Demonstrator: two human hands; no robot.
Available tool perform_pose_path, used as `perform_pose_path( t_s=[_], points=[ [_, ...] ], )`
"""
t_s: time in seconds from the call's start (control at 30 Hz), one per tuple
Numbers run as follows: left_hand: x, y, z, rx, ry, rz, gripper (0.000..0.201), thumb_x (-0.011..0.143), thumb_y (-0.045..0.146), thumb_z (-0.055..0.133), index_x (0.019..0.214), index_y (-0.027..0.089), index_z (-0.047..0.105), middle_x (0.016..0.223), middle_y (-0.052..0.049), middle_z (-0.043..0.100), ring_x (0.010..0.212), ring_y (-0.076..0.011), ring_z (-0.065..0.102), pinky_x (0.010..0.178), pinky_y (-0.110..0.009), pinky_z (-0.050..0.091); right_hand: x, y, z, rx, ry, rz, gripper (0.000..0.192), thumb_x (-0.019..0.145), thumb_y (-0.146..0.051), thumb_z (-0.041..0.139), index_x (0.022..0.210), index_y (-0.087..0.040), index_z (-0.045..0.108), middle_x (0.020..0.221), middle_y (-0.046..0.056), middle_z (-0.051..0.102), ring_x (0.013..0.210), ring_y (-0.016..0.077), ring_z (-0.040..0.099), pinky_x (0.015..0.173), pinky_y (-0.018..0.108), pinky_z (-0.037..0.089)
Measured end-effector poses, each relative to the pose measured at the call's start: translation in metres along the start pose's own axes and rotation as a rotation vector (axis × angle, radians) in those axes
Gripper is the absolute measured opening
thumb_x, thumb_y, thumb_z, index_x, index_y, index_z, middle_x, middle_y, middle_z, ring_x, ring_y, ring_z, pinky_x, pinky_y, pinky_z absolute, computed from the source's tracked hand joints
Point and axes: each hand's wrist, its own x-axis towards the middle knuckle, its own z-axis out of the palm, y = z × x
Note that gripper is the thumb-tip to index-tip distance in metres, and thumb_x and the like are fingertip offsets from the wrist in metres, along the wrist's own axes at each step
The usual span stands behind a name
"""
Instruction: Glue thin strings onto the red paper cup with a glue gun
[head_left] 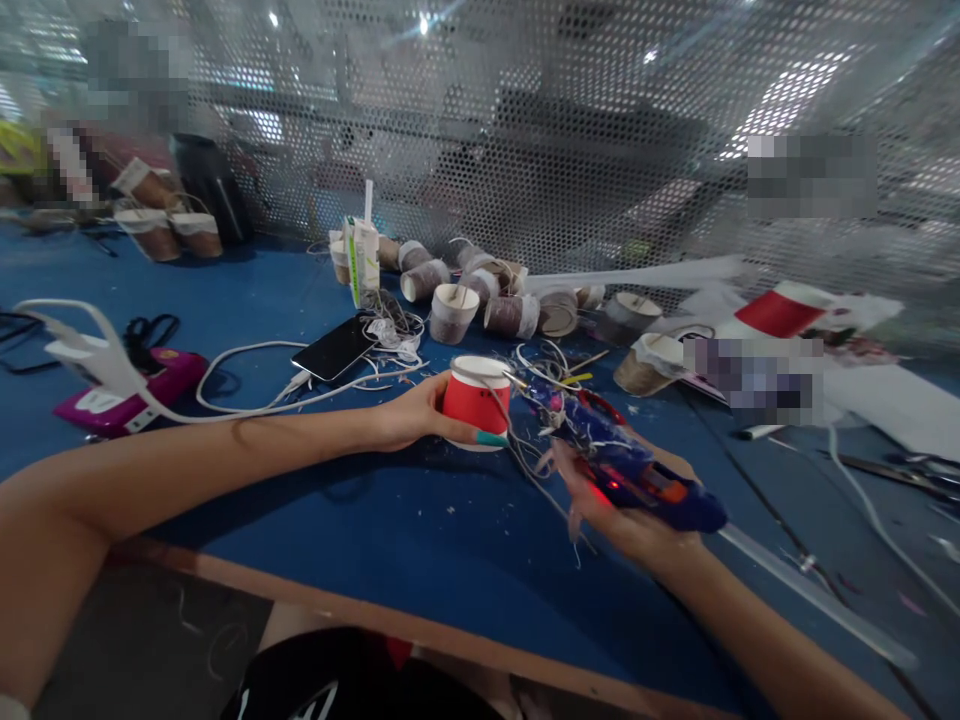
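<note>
A red paper cup (474, 402) with a white rim and a looped cord handle stands upright near the table's front, in the grip of my left hand (424, 412). The thumb, with a teal nail, lies across the cup's front. My right hand (611, 505) is wrapped round a blue hot glue gun (637, 470) with a small red light lit. Its nozzle points left at the cup's upper right side; whether it touches, I cannot tell. A long clear glue stick (817, 595) sticks out of the gun's back. Strands of glue hang about the gun.
Several small brown cups (454, 312) lie in a heap behind, beside a drink carton (363, 262). Left are a phone (334, 348) on a white cable and a magenta power strip (135, 390). Scissors (892, 472) and white sheets (892, 395) lie right. A perforated metal screen (480, 130) stands behind.
</note>
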Motion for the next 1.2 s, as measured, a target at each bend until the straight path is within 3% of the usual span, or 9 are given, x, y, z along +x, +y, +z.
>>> perform_pose_path(
  t_s=[0.17,0.43,0.77,1.2],
  points=[
    [-0.002,0.002,0.003,0.012,-0.032,0.007,0.06,0.05,0.011,0.087,0.103,0.016,0.06,0.092,-0.005,0.068,0.088,-0.0192,0.066,0.092,-0.04,0.049,-0.003,-0.001,0.001,-0.037,0.013,-0.12,0.013,0.08,-0.017,0.062,0.072,-0.028,0.062,0.067,-0.001,0.067,0.057,0.0182,0.066,0.054,0.031,0.056],
    [-0.004,0.004,0.006,0.049,-0.06,0.035,0.058,0.052,0.013,0.086,0.103,0.016,0.061,0.094,-0.005,0.069,0.092,-0.022,0.067,0.094,-0.043,0.049,-0.003,0.01,0.001,-0.149,-0.013,-0.149,0.012,0.078,-0.02,0.059,0.067,-0.025,0.056,0.061,0.0,0.064,0.052,0.0169,0.062,0.049,0.029,0.052],
    [-0.004,0.004,0.005,0.049,-0.036,0.019,0.061,0.049,0.011,0.088,0.104,0.016,0.06,0.094,-0.005,0.069,0.091,-0.0215,0.066,0.092,-0.042,0.05,-0.005,0.01,-0.001,-0.158,-0.059,-0.065,0.014,0.077,-0.02,0.056,0.065,-0.025,0.052,0.057,-0.001,0.061,0.051,0.0165,0.06,0.048,0.028,0.05],
    [-0.004,0.004,0.006,0.018,-0.047,0.01,0.06,0.05,0.01,0.088,0.104,0.015,0.061,0.094,-0.004,0.067,0.089,-0.0193,0.065,0.094,-0.042,0.047,-0.004,0.01,-0.001,-0.154,-0.07,-0.099,0.017,0.077,-0.017,0.054,0.063,-0.024,0.047,0.054,-0.004,0.054,0.045,0.0115,0.052,0.046,0.025,0.044]
  ],
)
